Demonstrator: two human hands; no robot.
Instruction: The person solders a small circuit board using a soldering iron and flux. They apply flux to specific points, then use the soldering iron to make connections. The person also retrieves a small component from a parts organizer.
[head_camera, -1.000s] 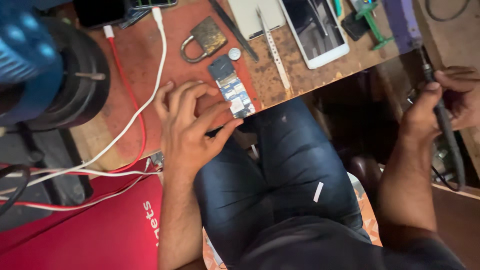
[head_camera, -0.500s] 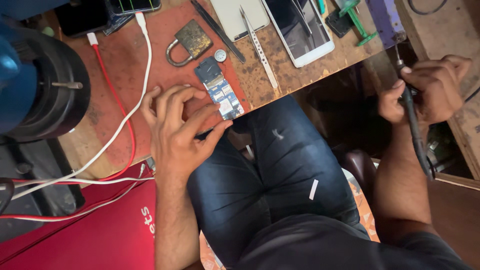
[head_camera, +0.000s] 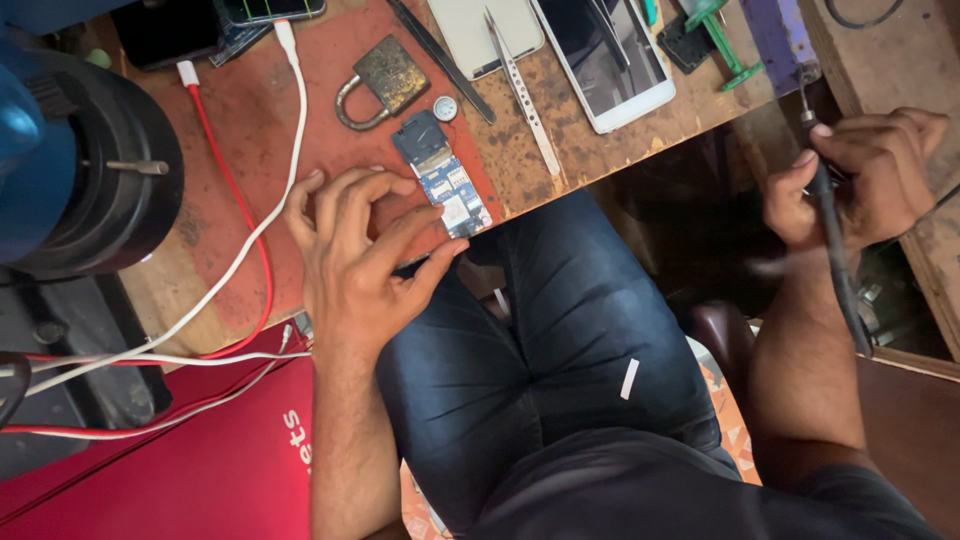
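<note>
- Head view: left hand (head_camera: 362, 262) is lying flat on the reddish mat (head_camera: 300, 100), fingers spread and pointing toward the far right, fingertips pressing down on the near end of a small blue circuit board (head_camera: 442, 175).
- Circuit board is sitting at the near edge of the wooden bench (head_camera: 590, 150), just above the person's knee; its long axis is running from far-left to near-right, roughly crossing the line of the fingers.
- Thumb is reaching out along the bench edge, touching the board's near-right corner; index and middle fingers are covering the board's left side, so the far half is showing bare.
- Right hand (head_camera: 865, 180) is hanging well off to the right, past the bench edge, well apart from the board; left hand is by far the nearer one.
- Right hand is closing in a pinch around a thin dark tool (head_camera: 832, 250) with a cable, thumb and fingers wrapping its upper part; the shaft is running down toward the near side, its far tip pointing up.
- Board is lying to the left of the right hand, across the gap over the lap.
- Nearby on the bench: brass padlock (head_camera: 378, 80) and a coin cell (head_camera: 446, 108) just far of the board, tweezers (head_camera: 520, 95), a white phone (head_camera: 610, 55) face up.
- White cable (head_camera: 250, 235) and red cable (head_camera: 235, 215) are trailing left of the left wrist.
</note>
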